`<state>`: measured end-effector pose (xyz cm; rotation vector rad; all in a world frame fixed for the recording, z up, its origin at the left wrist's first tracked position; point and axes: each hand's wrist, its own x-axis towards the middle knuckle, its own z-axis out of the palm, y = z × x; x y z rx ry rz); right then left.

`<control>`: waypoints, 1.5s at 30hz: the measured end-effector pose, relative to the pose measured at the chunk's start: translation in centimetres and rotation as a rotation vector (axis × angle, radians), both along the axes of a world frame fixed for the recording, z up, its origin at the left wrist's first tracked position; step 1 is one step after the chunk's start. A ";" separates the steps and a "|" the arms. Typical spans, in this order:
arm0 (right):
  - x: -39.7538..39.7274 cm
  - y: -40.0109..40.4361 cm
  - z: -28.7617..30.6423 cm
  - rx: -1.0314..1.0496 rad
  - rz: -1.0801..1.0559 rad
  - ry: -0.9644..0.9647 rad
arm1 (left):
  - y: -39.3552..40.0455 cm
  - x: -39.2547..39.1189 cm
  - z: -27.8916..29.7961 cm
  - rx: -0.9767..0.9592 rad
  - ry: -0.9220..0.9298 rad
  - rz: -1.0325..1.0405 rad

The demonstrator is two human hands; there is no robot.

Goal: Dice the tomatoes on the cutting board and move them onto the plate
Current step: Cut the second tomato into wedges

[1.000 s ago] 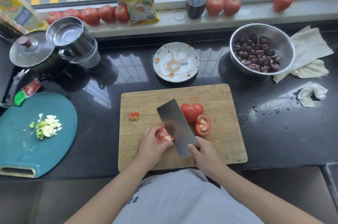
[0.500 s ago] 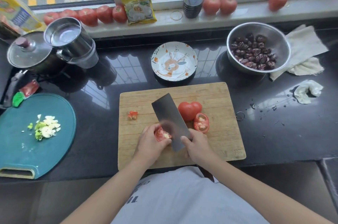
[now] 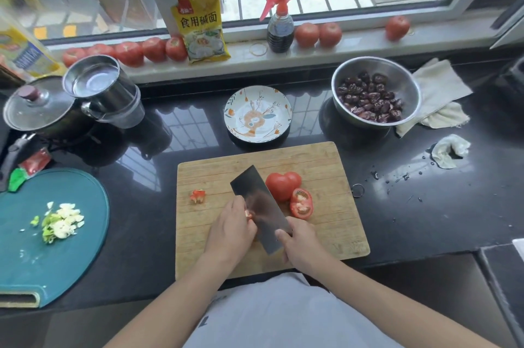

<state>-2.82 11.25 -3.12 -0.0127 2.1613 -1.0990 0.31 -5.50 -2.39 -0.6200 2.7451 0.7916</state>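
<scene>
A: Tomatoes (image 3: 283,184), centre of frame, cutting board (image 3: 334,234): any diced?
B: None. Left hand (image 3: 231,231) holds one piece; right hand (image 3: 302,245) grips cleaver (image 3: 259,210). Plate (image 3: 258,115), above, bare.

The cutting board (image 3: 326,166) lay on the counter (image 3: 425,205) at its near edge. Just behind the board stood the plate (image 3: 235,109). Right of the plate sat a bowl (image 3: 402,83) holding dates (image 3: 371,100), with a cloth (image 3: 436,86) at its right. On the board, a tomato (image 3: 280,184) touched a cut half (image 3: 301,203) before it; a small tomato scrap (image 3: 197,196) lay well apart to the left. A cleaver (image 3: 259,205) stood between the two hands, left hand (image 3: 231,231) and right hand (image 3: 302,245), at the board's near part. Far left lay a second board (image 3: 71,262) carrying chopped bits (image 3: 61,222). Behind it stood a pot (image 3: 42,109) and a metal cup (image 3: 96,86). Whole tomatoes (image 3: 141,49) lined the windowsill (image 3: 354,52) behind.
</scene>
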 end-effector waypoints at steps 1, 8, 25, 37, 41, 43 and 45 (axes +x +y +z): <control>0.0 -0.1 0.0 0.013 0.005 0.004 | -0.1 0.0 -0.1 -0.039 0.016 -0.037; -0.3 -0.1 0.4 -0.001 -0.003 -0.023 | -1.1 0.3 -0.9 -0.178 0.085 -0.150; -1.9 1.1 2.1 -0.029 -0.035 0.061 | -13.3 -0.1 -3.0 -0.207 0.188 -0.106; -1.7 3.0 4.0 -0.048 -0.210 0.054 | -13.3 -0.9 -4.3 -0.388 0.077 -0.497; -1.8 3.6 4.8 -0.053 -0.234 0.070 | -14.9 -2.3 -4.5 -0.489 0.066 -0.638; -2.0 4.3 4.9 -0.040 -0.262 0.077 | -15.6 -2.5 -4.4 -0.522 0.058 -0.617; -2.2 5.3 4.9 -0.027 -0.294 0.092 | -14.9 -2.5 -3.7 -0.561 0.055 -0.568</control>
